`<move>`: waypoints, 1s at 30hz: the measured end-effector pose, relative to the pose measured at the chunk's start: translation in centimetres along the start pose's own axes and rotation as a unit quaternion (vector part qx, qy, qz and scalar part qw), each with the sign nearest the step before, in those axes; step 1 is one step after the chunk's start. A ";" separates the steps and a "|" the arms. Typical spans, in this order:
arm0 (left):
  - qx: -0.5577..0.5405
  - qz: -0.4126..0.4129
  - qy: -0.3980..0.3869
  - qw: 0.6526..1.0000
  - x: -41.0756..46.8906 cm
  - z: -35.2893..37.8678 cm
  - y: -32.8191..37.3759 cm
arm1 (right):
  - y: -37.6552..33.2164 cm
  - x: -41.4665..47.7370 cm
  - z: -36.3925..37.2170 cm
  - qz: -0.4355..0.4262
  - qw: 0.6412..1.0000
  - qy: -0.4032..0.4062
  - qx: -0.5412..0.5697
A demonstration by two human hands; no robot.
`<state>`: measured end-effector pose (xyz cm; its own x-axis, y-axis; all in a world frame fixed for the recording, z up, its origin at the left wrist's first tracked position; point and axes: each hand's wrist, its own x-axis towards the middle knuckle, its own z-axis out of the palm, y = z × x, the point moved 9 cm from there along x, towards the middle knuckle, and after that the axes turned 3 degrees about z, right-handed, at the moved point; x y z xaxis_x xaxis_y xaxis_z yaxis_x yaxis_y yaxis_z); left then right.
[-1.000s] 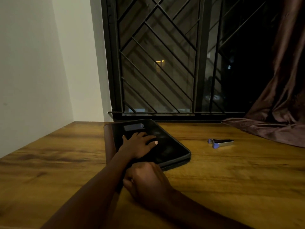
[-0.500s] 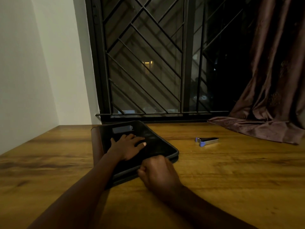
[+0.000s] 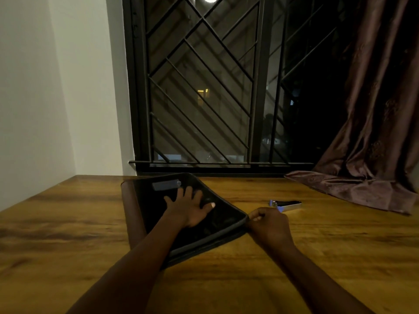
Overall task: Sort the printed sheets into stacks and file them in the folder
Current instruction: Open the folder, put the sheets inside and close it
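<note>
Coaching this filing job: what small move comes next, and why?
Probably draw the right hand round the corner and up the right edge of the folder: it pinches that corner as if to unzip, the folder lies closed, and the left hand presses it flat.

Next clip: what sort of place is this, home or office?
Probably a home room at night: a wooden table against a barred window, dark outside, a brown curtain spilling onto the tabletop, with a black folder on it.
</note>
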<state>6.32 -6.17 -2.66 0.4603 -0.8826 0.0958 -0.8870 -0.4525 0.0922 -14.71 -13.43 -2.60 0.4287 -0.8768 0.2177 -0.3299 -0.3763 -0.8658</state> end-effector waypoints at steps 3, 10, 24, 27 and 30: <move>-0.003 0.006 -0.044 0.999 0.1 1.3 -0.1 | 0.5 2.2 1.1 0.020 0.994 -0.106 0.018; -0.004 0.040 -0.052 0.998 0.4 1.1 -0.2 | -0.5 8.4 5.2 0.003 0.967 -0.242 -0.080; -0.008 0.141 -0.055 0.989 -2.4 -0.1 -0.1 | -1.6 14.4 10.9 0.033 0.970 -0.239 -0.035; -0.192 0.121 0.018 0.974 -1.3 -2.6 -1.4 | -1.1 14.7 11.2 0.051 0.966 -0.254 -0.008; -0.132 0.034 0.056 0.989 1.4 -3.1 -5.4 | -1.0 14.9 11.6 0.055 0.963 -0.263 -0.005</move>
<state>11.82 -4.54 0.05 0.4138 -0.8836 0.2191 -0.8824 -0.3300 0.3355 1.75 -22.67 -3.66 0.7569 -0.6395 -0.1349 -0.4041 -0.2957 -0.8656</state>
